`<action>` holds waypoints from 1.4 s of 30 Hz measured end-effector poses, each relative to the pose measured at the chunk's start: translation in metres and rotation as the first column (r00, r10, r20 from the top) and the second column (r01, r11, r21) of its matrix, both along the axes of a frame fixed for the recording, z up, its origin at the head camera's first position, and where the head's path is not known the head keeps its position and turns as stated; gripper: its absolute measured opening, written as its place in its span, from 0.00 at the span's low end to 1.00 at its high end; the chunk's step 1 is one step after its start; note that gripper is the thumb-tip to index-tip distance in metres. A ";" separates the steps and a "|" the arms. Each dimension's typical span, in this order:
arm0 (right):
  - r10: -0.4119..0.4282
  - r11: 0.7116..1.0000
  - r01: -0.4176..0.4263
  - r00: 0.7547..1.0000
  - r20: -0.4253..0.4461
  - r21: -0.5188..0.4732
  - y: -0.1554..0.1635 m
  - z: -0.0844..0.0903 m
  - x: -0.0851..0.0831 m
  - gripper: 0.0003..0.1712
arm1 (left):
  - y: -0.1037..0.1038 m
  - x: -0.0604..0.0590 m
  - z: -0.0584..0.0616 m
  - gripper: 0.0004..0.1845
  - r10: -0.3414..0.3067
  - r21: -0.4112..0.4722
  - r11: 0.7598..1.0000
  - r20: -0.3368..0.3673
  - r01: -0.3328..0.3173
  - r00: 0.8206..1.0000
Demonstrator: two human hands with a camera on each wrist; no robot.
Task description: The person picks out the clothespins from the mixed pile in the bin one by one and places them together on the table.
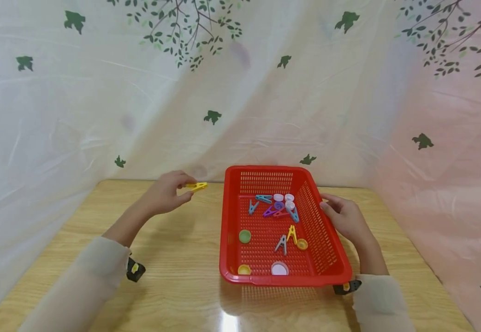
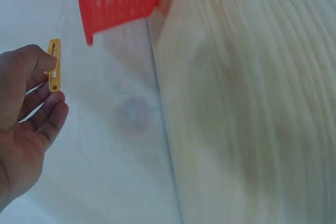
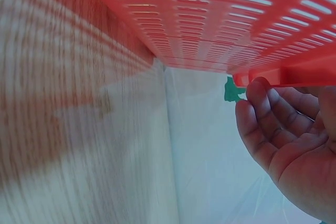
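My left hand [image 1: 169, 191] pinches a yellow clothespin [image 1: 198, 186] between thumb and fingers, in the air left of a red plastic basket [image 1: 222, 221]. In the left wrist view, the clothespin [image 2: 54, 66] stands on end in the fingertips. My right hand [image 1: 346, 219] holds the basket's right rim, thumb on top; the right wrist view shows the fingers [image 3: 257, 98] bent up under that rim. Inside the basket lie a yellow clothespin [image 1: 292, 234], a grey clothespin [image 1: 281, 244], several blue, purple and red clothespins, and a green bottle cap [image 1: 245, 236].
More caps lie in the basket, among them a purple cap [image 1: 279, 205], an orange-yellow cap [image 1: 302, 244] and a white cap [image 1: 279, 269]. The basket stands on a wooden table [image 1: 174, 258]. A pale curtain with printed leaves [image 1: 161, 115] hangs behind the table's back edge and along its sides.
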State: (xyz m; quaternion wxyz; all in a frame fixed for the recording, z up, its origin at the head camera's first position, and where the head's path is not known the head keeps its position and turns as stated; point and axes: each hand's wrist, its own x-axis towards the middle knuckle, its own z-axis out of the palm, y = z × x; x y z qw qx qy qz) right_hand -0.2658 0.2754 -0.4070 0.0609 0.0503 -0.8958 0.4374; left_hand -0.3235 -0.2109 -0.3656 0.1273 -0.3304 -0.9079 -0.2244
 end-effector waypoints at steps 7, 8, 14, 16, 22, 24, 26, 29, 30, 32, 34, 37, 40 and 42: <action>-0.004 1.000 0.004 1.000 0.008 0.010 0.000 0.000 -0.002 0.29 | -0.037 -0.006 -0.015 0.17 0.091 0.002 0.996 0.045 -0.092 0.995; -0.004 1.000 0.004 1.000 0.009 0.010 0.000 0.000 -0.002 0.29 | -0.042 -0.007 -0.017 0.17 0.099 0.007 0.995 0.052 -0.100 0.994; -0.012 1.000 0.012 0.999 0.030 0.001 -0.001 -0.001 -0.001 0.30 | -0.065 -0.011 -0.035 0.16 0.163 0.019 0.986 0.091 -0.165 0.982; -0.012 1.000 0.012 0.999 0.039 -0.003 -0.002 -0.002 -0.001 0.30 | -0.071 -0.011 -0.040 0.16 0.192 0.018 0.981 0.104 -0.195 0.976; -0.011 1.000 0.011 0.999 0.042 -0.002 -0.001 -0.002 -0.002 0.31 | -0.083 -0.013 -0.054 0.18 0.271 0.049 0.958 0.169 -0.283 0.948; -0.012 1.000 0.012 0.999 0.040 -0.002 -0.001 -0.002 -0.002 0.31 | -0.085 -0.014 -0.058 0.19 0.303 0.063 0.945 0.200 -0.321 0.932; -0.011 1.000 0.011 0.999 0.040 -0.005 0.000 -0.002 -0.003 0.30 | -0.087 -0.015 -0.060 0.20 0.337 0.074 0.929 0.230 -0.362 0.913; -0.012 1.000 0.012 0.999 0.040 -0.009 0.001 -0.001 -0.003 0.30 | -0.089 -0.015 -0.063 0.21 0.384 0.078 0.905 0.274 -0.418 0.882; -0.009 1.000 0.009 0.999 0.037 -0.010 0.001 -0.001 -0.003 0.30 | -0.090 -0.015 -0.064 0.21 0.396 0.075 0.899 0.284 -0.432 0.873; 0.000 1.000 0.000 1.000 0.025 -0.008 0.001 -0.001 -0.003 0.30 | -0.091 -0.014 -0.066 0.21 0.418 0.072 0.886 0.308 -0.459 0.855; 0.008 1.000 -0.008 1.000 0.015 -0.006 0.001 0.000 -0.003 0.30 | -0.092 -0.015 -0.069 0.21 0.434 0.063 0.876 0.328 -0.478 0.839; 0.011 1.000 -0.011 1.000 0.015 -0.002 0.002 0.000 -0.003 0.30 | -0.094 -0.016 -0.073 0.22 0.447 0.045 0.870 0.351 -0.491 0.823; 0.003 1.000 -0.004 1.000 0.020 0.005 0.002 0.000 -0.003 0.29 | -0.095 -0.017 -0.076 0.23 0.450 0.035 0.869 0.360 -0.494 0.817; 0.000 1.000 -0.001 1.000 0.020 0.009 0.002 0.000 -0.003 0.29 | -0.096 -0.017 -0.078 0.24 0.450 0.037 0.867 0.368 -0.497 0.813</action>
